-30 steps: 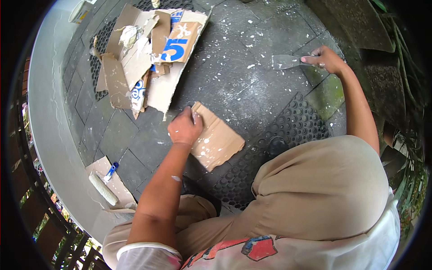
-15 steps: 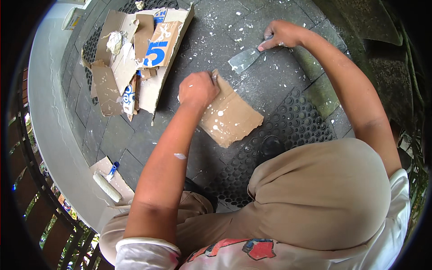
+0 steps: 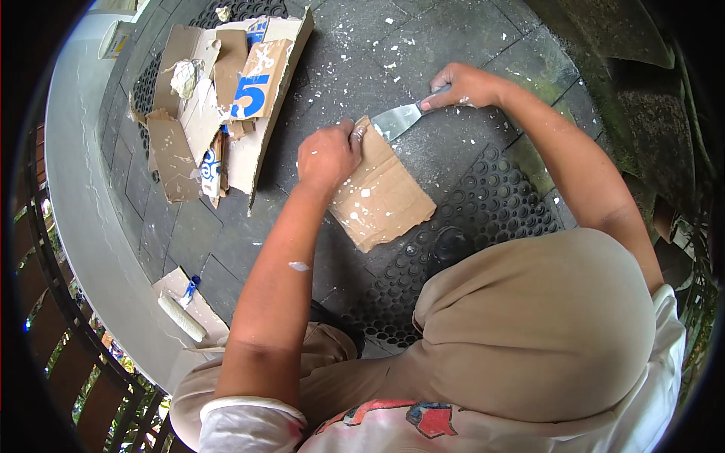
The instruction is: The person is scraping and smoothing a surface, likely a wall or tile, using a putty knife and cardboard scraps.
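Note:
My left hand (image 3: 329, 157) grips the upper left corner of a torn piece of brown cardboard (image 3: 383, 198) spattered with white paint. My right hand (image 3: 459, 89) is closed round the handle of a metal scraper (image 3: 396, 119), whose flat blade lies at the cardboard's upper edge, just right of my left fingers. A heap of torn cardboard (image 3: 173, 162) lies to the upper left of my left hand, with blue printing and a crumpled white lump on it.
A paint roller (image 3: 181, 315) and a blue-handled tool (image 3: 190, 291) rest on cardboard at lower left. A grey ledge (image 3: 83, 196) curves along the left, with a white bucket (image 3: 113, 40) near the top. Rubber mats (image 3: 495, 200) lie on paint-flecked paving. Plants and dark slabs edge the right.
My left hand has moved up with the cardboard piece. My right hand brought the scraper leftward, first rising and then dropping slightly, so the blade now meets the cardboard's edge.

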`<state>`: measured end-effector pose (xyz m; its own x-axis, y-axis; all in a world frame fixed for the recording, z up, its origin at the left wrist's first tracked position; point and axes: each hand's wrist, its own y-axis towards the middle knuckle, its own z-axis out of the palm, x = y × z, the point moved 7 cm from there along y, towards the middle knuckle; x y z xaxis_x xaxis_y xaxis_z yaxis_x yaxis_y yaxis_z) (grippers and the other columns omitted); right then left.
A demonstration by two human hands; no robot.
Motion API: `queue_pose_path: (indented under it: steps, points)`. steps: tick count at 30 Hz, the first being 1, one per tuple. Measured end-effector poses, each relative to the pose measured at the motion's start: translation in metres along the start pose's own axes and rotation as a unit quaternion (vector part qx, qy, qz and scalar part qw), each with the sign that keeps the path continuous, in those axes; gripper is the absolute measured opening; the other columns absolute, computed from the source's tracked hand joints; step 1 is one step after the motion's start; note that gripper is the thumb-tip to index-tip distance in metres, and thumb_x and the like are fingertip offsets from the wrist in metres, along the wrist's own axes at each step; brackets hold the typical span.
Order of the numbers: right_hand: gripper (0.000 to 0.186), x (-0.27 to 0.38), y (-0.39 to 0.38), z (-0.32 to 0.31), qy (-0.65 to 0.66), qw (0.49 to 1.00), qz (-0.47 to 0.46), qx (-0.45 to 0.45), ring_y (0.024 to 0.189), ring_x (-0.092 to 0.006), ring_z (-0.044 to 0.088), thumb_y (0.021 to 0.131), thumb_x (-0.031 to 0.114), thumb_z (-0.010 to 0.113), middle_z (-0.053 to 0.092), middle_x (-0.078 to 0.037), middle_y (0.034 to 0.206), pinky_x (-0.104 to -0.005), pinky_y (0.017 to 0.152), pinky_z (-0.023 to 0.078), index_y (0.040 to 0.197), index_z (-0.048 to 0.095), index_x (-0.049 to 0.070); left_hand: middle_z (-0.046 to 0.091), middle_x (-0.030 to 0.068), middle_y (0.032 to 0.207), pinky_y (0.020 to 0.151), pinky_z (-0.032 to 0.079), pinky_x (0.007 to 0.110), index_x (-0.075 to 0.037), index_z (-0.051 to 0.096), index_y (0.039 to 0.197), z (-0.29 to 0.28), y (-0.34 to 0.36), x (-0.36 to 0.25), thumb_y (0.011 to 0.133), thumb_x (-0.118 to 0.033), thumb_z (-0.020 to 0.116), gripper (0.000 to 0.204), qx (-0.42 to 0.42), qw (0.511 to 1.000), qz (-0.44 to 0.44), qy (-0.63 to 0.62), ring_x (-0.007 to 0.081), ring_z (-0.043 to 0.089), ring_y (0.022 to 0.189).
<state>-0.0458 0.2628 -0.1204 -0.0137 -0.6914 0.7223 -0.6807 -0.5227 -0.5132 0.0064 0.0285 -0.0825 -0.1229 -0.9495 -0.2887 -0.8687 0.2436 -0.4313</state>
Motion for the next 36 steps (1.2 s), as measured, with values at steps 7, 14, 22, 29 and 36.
queue_pose_path:
  steps: [7, 14, 22, 29, 36]
  points:
    - [0.045, 0.0, -0.024, -0.024, 0.084, 0.993, 0.08, -0.023, 0.05, -0.0069, 0.043, 0.089, 0.045, 0.07, 0.048, 0.003, 0.057, -0.0269, 0.047, 0.031, 0.067, 0.06, 0.007, 0.067, 0.024, 0.087, 0.08, 0.049, 0.049, -0.002, 0.064, 0.094, 0.0, -0.028, 0.06, 0.095, -0.042, 0.051, 0.042, -0.091, 0.984, -0.099, -0.118, 0.0433, 0.064, 0.087]
    - [0.05, 0.166, -0.016, -0.089, 0.079, 0.96, -0.103, -0.249, 0.046, -0.0094, 0.041, 0.086, 0.053, 0.068, 0.045, 0.003, 0.051, -0.0276, 0.044, 0.031, 0.072, 0.063, 0.005, 0.068, 0.0228, 0.082, 0.076, 0.051, 0.05, -0.003, 0.065, 0.091, 0.021, -0.043, 0.085, 0.095, -0.044, 0.051, 0.043, -0.079, 0.985, -0.145, -0.056, 0.0435, 0.065, 0.083]
    - [0.052, 0.074, -0.06, -0.162, -0.067, 0.967, 0.167, -0.181, 0.054, -0.012, 0.049, 0.08, 0.053, 0.075, 0.054, 0.001, 0.056, -0.0315, 0.051, 0.038, 0.06, 0.065, 0.006, 0.067, 0.0255, 0.09, 0.08, 0.05, 0.05, -0.004, 0.067, 0.097, -0.003, -0.017, 0.074, 0.096, -0.043, 0.05, 0.042, -0.037, 0.989, -0.124, -0.068, 0.0449, 0.063, 0.088]
    - [0.052, -0.003, -0.011, -0.183, -0.036, 0.959, -0.281, -0.022, 0.06, -0.0129, 0.054, 0.074, 0.058, 0.078, 0.061, -0.001, 0.063, -0.0301, 0.054, 0.042, 0.067, 0.069, 0.008, 0.065, 0.0261, 0.095, 0.081, 0.048, 0.051, -0.006, 0.067, 0.098, 0.0, 0.003, 0.072, 0.096, -0.043, 0.052, 0.04, 0.011, 0.993, -0.096, -0.07, 0.0455, 0.061, 0.092]
    - [0.057, -0.017, 0.103, -0.136, -0.173, 0.976, 0.105, 0.085, 0.058, -0.0167, 0.052, 0.069, 0.062, 0.079, 0.055, -0.001, 0.059, -0.0334, 0.053, 0.04, 0.065, 0.065, 0.007, 0.066, 0.0231, 0.094, 0.08, 0.049, 0.051, -0.01, 0.066, 0.1, 0.007, 0.0, 0.074, 0.097, -0.044, 0.05, 0.038, -0.011, 0.991, -0.106, -0.077, 0.0434, 0.062, 0.092]
